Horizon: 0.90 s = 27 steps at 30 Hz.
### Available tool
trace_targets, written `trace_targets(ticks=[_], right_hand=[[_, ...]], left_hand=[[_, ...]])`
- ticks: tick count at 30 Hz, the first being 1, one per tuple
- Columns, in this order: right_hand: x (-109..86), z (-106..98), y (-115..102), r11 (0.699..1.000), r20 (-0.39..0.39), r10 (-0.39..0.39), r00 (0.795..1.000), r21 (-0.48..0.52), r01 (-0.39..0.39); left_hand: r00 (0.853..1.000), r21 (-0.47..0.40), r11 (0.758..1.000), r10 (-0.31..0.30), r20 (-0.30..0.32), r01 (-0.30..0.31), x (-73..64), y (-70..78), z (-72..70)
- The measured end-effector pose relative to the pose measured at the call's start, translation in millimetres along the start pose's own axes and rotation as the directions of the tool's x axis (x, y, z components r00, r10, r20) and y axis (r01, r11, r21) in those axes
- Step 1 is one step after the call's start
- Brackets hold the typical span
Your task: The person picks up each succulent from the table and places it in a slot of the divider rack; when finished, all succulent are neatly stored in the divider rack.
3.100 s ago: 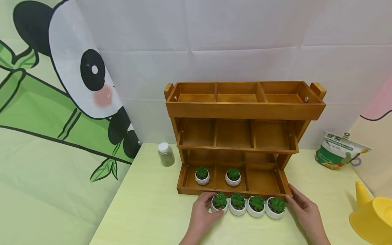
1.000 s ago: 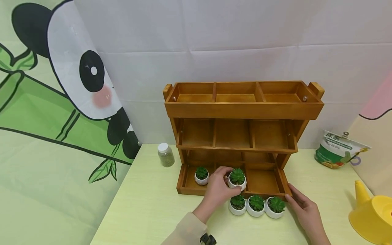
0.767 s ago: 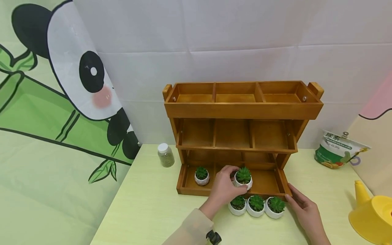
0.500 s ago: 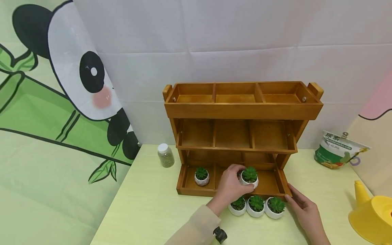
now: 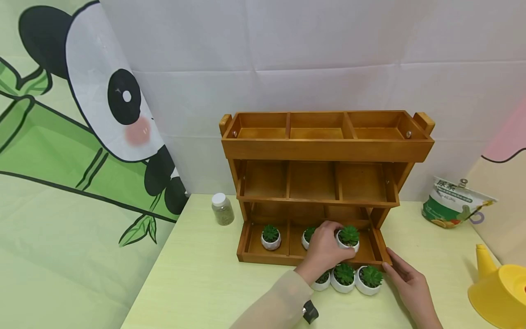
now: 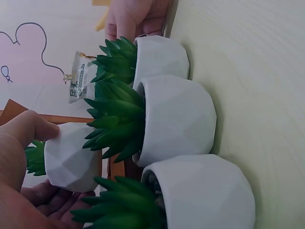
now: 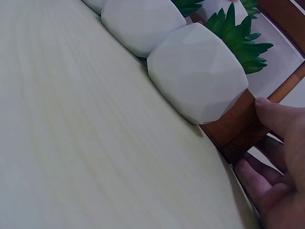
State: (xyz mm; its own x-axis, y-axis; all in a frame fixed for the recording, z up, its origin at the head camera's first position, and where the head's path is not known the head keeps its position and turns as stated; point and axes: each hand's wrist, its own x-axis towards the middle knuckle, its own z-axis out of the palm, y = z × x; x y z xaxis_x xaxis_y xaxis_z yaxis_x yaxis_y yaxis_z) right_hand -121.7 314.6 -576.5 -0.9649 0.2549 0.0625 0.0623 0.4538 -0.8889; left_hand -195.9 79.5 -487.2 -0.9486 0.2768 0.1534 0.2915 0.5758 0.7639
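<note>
My left hand (image 5: 322, 250) holds a small potted succulent (image 5: 348, 240), its white faceted pot pinched between thumb and fingers, over the right compartment of the wooden shelf's (image 5: 328, 151) bottom tier. In the left wrist view the thumb lies on the pot (image 6: 71, 157) near its rim. Two more succulents stand in that tier: one in the left compartment (image 5: 271, 238), another in the middle (image 5: 307, 236), partly behind my hand. My right hand (image 5: 411, 285) grips the tier's front right corner (image 7: 238, 129). Three potted succulents (image 5: 343, 279) line the table before the shelf, the leftmost partly covered by my left wrist.
A lidded jar (image 5: 223, 210) stands left of the shelf. To the right are a green-and-white pouch (image 5: 454, 203) with a clip and a yellow watering can (image 5: 499, 290). The shelf's upper two tiers have three compartments each. A white cloth backdrop (image 5: 328, 55) hangs behind.
My left hand has lifted the leftmost succulent from the table row and carried it rightward past the middle compartment to the right one. My right hand stays at the corner.
</note>
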Motion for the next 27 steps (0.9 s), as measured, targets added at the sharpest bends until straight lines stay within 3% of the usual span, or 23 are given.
trace_targets(ticks=[5,14,22,27], right_hand=[[-0.2,0,0,1.000,-0.003,-0.006,1.000,0.005,0.006],[-1.6,1,-1,1.000,-0.005,-0.006,1.000,0.007,0.006],[-2.2,1,-2,1.000,-0.006,-0.001,1.000,-0.010,0.001],[-2.2,0,-3,1.000,0.005,0.014,1.000,-0.019,-0.014]], left_hand=[[1.000,0.059,0.998,-0.005,0.005,0.005,5.1,4.0,10.5],[0.997,0.130,0.989,-0.071,0.002,0.070,13.7,6.9,29.4],[0.991,0.216,0.968,-0.135,0.024,0.127,21.8,11.8,40.1],[0.989,0.271,0.954,-0.144,0.035,0.129,27.5,14.9,46.0]])
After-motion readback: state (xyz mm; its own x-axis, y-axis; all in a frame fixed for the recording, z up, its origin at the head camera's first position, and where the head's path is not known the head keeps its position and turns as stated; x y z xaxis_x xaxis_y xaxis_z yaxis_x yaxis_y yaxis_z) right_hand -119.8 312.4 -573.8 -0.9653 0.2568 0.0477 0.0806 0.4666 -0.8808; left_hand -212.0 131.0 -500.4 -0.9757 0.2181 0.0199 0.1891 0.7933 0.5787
